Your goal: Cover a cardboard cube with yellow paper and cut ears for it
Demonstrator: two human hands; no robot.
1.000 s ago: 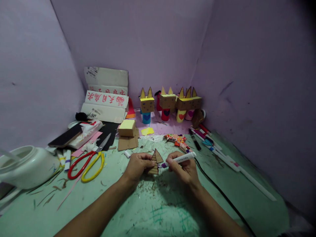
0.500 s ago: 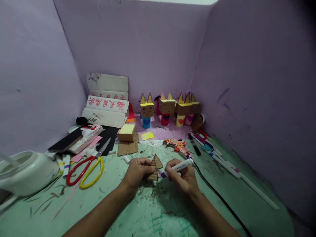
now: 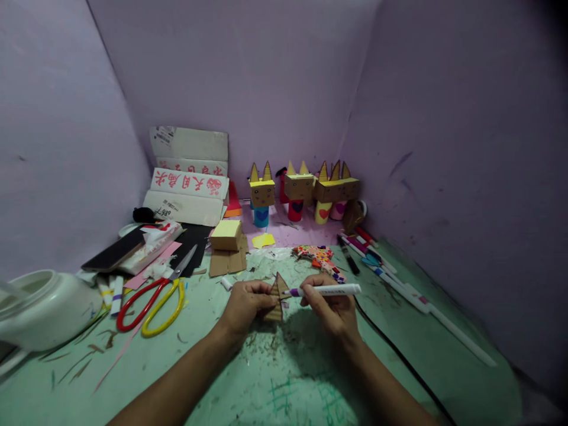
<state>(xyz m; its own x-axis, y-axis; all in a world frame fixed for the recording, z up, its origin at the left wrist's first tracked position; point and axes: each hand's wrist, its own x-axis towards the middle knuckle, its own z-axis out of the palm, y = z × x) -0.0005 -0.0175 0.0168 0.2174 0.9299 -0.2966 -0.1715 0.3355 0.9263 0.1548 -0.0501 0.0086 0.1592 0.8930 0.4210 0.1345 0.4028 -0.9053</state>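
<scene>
Between the thumb and fingers of my left hand are small cardboard triangles with dark lines drawn on them. My right hand grips a white marker pen, whose purple tip end points left. That tip is at the right edge of the triangles; whether it touches cannot be made out. A white marker cap lies beside my left hand. Beyond the hands, a small cardboard box with a yellow top rests on flat cardboard pieces.
Scissors with red and yellow handles lie at left, near a white pot. Several box-headed figures stand at the back. A patterned glue gun trails a black cord. Markers lie at right.
The marker has turned from a slant to nearly level. Its tip has moved up, from beside the lower part of the triangles to their right edge. My left hand keeps its hold.
</scene>
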